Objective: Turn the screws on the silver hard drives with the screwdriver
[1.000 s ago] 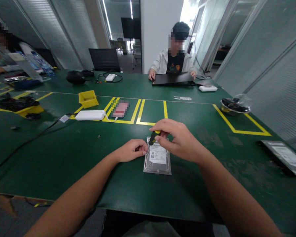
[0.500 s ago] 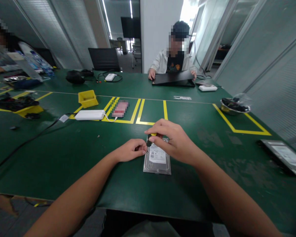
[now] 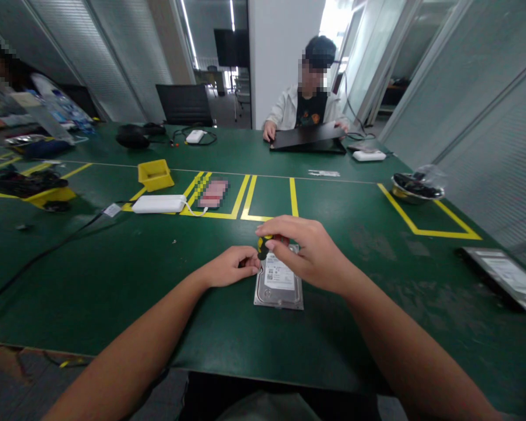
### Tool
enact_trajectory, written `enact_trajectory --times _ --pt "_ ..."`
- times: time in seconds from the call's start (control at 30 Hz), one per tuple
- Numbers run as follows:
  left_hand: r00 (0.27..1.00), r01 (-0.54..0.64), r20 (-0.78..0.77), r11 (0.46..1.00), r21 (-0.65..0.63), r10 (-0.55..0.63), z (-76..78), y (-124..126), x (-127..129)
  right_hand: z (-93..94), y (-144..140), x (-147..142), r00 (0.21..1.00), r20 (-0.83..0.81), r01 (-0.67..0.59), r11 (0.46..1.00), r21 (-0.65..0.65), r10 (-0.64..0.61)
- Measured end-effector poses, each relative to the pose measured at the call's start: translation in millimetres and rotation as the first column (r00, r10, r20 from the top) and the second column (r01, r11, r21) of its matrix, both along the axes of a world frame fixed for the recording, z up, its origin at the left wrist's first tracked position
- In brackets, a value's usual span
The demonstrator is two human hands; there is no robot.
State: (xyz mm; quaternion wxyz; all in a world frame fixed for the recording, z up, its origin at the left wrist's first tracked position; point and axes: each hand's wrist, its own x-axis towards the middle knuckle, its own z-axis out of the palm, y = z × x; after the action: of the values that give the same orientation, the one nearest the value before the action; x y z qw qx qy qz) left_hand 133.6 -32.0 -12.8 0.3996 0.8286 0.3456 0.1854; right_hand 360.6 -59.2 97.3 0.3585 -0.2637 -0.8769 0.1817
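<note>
A silver metal hard drive with a white label [image 3: 279, 283] lies flat on the green tabletop [image 3: 158, 275], near the middle. The left hand [image 3: 228, 266], fingers curled, steadies its far-left corner; the right hand [image 3: 309, 251] pinches a black-and-yellow screwdriver [image 3: 263, 246] there. A tilted tip could slip off the screw and scratch the casing.

The hard drive [image 3: 279, 285] has a bare silvery metal case with a dull sheen and a white paper label on top. Screwdriver [image 3: 263, 247] over its far corner has a black and yellow plastic-looking handle. Around the drive, the green table [image 3: 158, 275] is matt and a bit scuffed.
</note>
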Motion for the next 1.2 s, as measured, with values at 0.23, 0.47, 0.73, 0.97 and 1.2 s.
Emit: enact_trajectory --times 0.23,0.47,0.73,0.97,1.2 --pt "1.000 0.006 0.021 1.000 -0.007 -0.006 1.1 -0.8 1.3 -2.0 -0.9 0.5 0.999 0.014 0.042 0.997 0.061 -0.043" --pt "1.000 -0.004 0.001 1.000 0.023 0.004 0.1 -0.9 0.5 0.3 -2.6 0.8 0.997 0.046 0.055 0.995 0.085 -0.059" --pt "1.000 -0.009 -0.026 0.999 0.044 0.010 -0.4 -0.1 0.1 -7.3 -1.0 -3.8 0.994 -0.014 0.111 0.984 0.137 -0.110" --pt "1.000 -0.003 -0.016 1.000 0.027 0.003 -2.0 -0.5 0.2 -7.5 -0.3 -4.8 0.996 -0.019 0.090 0.985 0.146 -0.088" --pt "1.000 0.004 -0.012 1.000 0.017 -0.003 -1.9 0.0 0.4 -4.8 -1.7 -3.3 0.998 -0.010 0.066 0.989 0.133 -0.065"
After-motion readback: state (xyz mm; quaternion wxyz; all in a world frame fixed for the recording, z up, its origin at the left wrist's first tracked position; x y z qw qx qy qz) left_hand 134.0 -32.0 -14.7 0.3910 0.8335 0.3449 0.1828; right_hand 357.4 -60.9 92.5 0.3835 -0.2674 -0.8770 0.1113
